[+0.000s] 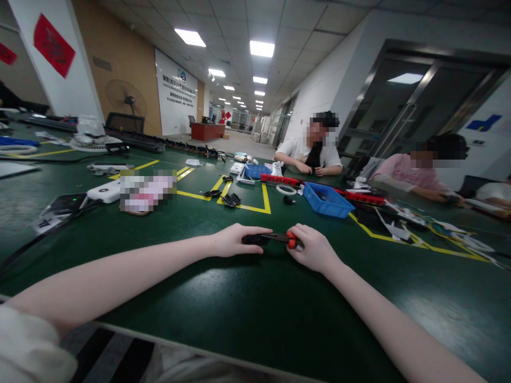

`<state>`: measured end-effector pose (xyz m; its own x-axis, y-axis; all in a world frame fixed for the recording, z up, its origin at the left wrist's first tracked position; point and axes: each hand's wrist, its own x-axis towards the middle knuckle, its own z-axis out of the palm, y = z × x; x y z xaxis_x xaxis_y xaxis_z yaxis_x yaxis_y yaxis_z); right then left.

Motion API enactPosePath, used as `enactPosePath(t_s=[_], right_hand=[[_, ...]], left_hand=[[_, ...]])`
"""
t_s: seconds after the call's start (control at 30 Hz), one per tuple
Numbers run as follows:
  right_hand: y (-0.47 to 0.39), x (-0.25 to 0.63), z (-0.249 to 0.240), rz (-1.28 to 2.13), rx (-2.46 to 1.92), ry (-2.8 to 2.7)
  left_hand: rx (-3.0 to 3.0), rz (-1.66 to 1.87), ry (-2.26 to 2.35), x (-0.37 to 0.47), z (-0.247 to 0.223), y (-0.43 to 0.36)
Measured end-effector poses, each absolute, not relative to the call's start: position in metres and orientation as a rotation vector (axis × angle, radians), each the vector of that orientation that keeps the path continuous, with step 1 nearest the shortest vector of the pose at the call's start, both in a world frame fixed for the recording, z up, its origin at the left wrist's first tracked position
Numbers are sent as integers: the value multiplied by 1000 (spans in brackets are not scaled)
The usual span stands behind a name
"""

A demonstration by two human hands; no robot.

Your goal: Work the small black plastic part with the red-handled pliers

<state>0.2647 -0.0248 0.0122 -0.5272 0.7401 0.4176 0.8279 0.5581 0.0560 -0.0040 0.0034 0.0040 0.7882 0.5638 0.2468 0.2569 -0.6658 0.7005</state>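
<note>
Near the middle of the green table, my left hand is closed on a small black part, thumb below and fingers above. My right hand is wrapped round the red-orange handles of a pair of pliers. The pliers' metal jaws point left and meet the right end of the black part. Whether the jaws bite on it or only touch it I cannot tell. Just beyond my hands, small clusters of black parts lie by yellow tape lines.
A blue bin stands beyond my right hand, with a white ring to its left. A phone and a white power strip lie at left. Cables and scraps spread at right. Two people sit across the table.
</note>
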Motion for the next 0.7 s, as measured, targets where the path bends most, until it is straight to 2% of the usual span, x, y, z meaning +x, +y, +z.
enactPosePath(t_s=[0.3, 0.7], right_hand=[[-22, 267, 9, -567, -1237, -2376], [-25, 265, 13, -440, -1267, -2460]], left_hand=[[2158, 582, 560, -1, 2, 4], [2324, 605, 597, -3, 2, 4]])
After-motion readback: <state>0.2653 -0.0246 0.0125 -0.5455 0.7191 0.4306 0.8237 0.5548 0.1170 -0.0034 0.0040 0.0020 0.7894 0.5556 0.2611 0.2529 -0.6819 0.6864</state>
